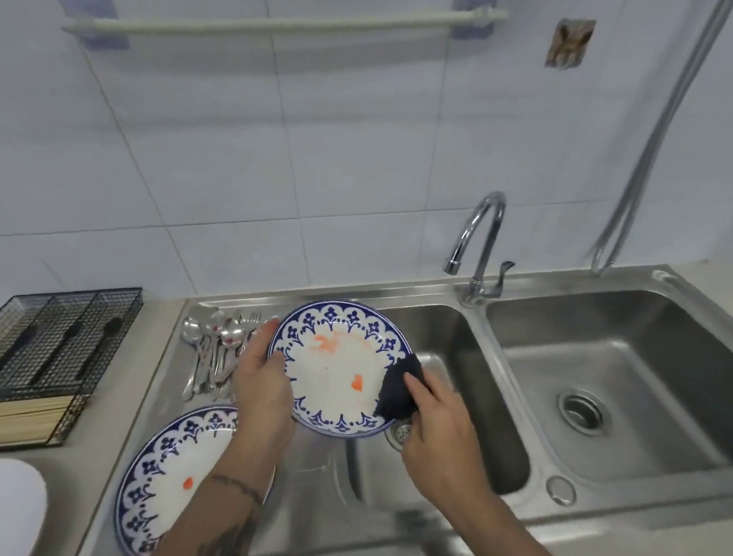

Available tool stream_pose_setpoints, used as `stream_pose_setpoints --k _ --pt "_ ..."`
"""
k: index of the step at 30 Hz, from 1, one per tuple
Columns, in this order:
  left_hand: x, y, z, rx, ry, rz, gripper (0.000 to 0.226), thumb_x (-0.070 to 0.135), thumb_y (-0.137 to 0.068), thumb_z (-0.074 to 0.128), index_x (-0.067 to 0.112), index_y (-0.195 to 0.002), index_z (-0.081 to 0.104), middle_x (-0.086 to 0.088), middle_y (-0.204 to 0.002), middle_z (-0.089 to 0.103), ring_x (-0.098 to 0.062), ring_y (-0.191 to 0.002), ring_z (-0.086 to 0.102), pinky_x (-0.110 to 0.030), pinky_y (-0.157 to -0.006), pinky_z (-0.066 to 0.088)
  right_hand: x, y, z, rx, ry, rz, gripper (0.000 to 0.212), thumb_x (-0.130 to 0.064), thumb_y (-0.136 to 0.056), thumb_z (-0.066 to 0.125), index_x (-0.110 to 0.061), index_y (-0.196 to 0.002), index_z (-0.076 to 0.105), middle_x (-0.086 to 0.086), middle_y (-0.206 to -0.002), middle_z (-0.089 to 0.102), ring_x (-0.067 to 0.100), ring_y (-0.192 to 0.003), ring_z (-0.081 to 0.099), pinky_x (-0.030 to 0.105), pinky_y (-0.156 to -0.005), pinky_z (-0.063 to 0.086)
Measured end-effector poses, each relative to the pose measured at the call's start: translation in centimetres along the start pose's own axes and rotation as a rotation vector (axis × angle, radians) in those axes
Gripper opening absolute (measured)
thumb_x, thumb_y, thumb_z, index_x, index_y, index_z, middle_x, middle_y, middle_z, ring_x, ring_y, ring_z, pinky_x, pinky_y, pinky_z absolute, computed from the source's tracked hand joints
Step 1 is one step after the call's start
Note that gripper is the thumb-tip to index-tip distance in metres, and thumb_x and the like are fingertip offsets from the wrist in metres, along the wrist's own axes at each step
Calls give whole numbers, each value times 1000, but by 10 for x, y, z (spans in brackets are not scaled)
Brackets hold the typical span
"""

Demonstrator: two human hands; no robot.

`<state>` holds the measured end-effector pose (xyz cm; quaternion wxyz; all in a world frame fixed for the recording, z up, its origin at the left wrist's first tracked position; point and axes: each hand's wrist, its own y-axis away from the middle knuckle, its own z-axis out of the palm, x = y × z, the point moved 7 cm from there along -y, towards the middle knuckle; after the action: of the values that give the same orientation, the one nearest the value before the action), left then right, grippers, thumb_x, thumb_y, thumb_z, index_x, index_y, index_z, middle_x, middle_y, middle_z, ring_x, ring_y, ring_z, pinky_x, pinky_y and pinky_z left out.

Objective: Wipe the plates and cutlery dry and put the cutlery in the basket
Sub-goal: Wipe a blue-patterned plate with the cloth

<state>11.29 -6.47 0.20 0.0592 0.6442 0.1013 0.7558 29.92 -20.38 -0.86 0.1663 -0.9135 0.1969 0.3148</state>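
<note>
Left hand (262, 383) grips the left rim of a blue-patterned plate (335, 372), fingers curled round it, held tilted over the left sink basin (460, 342). Right hand (441, 424) pinches a dark cloth (400, 388) against the plate's right edge. Cutlery (214, 353) lies on the drainboard; black wire basket (44, 340) sits on the counter, left. Second plate (174, 473) lies below.

Steel drainboard (331, 485) bearing cutlery pile (214, 353) and patterned plate (175, 460), beige counter (77, 474) bearing wire basket (44, 340)

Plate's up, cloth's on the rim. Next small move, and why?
Probably sweep the dark cloth inward across the held plate: the right hand has it only at the right rim, the left hand grips the opposite edge, and the centre is uncovered.
</note>
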Motion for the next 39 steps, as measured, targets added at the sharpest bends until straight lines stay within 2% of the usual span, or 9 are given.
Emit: stream_pose_setpoints --k 4,9,12,18,24,27,31,36,39 --pt "8 9 40 -2 -164 87 51 -2 -96 38 24 -133 61 5 -121 68 -22 -111 65 -45 -99 53 22 -1 16 -141 104 33 70 -3 -78 49 -20 -146 43 -3 -154 33 20 -137 31 31 -116 24" --pt "13 21 72 27 -380 194 45 4 -101 39 26 -134 61 8 -125 63 -17 -112 60 -36 -102 50 46 3 29 -193 -45 118 65 -4 -80 48 -21 -143 48 -4 -152 38 24 -133 41 31 -112 32" --pt "12 27 86 31 -434 222 44 6 -101 40 27 -134 62 8 -130 62 -14 -112 56 -33 -103 47 52 -1 26 -197 -95 119 62 -2 -81 48 -19 -141 50 -4 -148 42 25 -130 44 34 -111 35" --pt "15 32 103 39 -465 236 42 9 -102 41 26 -134 62 8 -129 64 -15 -111 61 -28 -94 49 56 -7 13 -207 -103 77 57 1 -84 48 -15 -139 52 0 -144 48 24 -128 46 28 -109 33" --pt "18 31 124 6 -521 269 50 2 -96 40 27 -131 64 6 -121 66 -20 -109 63 -42 -98 54 59 -10 21 -236 -175 109 59 -3 -82 45 -17 -138 53 -4 -142 48 23 -126 47 35 -108 37" --pt "19 31 132 5 -549 273 58 -2 -90 36 32 -128 65 7 -115 66 -21 -100 66 -44 -88 58 59 -11 21 -221 -269 150 56 -3 -83 44 -13 -137 54 -1 -142 50 21 -128 46 32 -110 36" --pt "21 32 136 19 -555 293 59 -2 -90 36 34 -126 65 10 -110 64 -20 -101 66 -43 -88 59 59 -9 27 -225 -336 161 59 -6 -79 41 -15 -136 56 -3 -139 52 18 -127 48 33 -109 39" --pt "26 30 138 34 -583 343 55 0 -93 37 35 -125 66 11 -116 64 -20 -106 64 -42 -94 56 51 -11 21 -214 -364 105 55 4 -82 46 -16 -131 60 -4 -133 56 16 -119 51 17 -101 36" --pt "28 29 138 29 -598 372 55 -1 -93 36 33 -127 65 10 -120 64 -18 -110 62 -41 -98 54 50 -13 20 -216 -374 83 52 5 -81 46 -15 -126 63 -1 -129 59 18 -115 54 17 -96 38"
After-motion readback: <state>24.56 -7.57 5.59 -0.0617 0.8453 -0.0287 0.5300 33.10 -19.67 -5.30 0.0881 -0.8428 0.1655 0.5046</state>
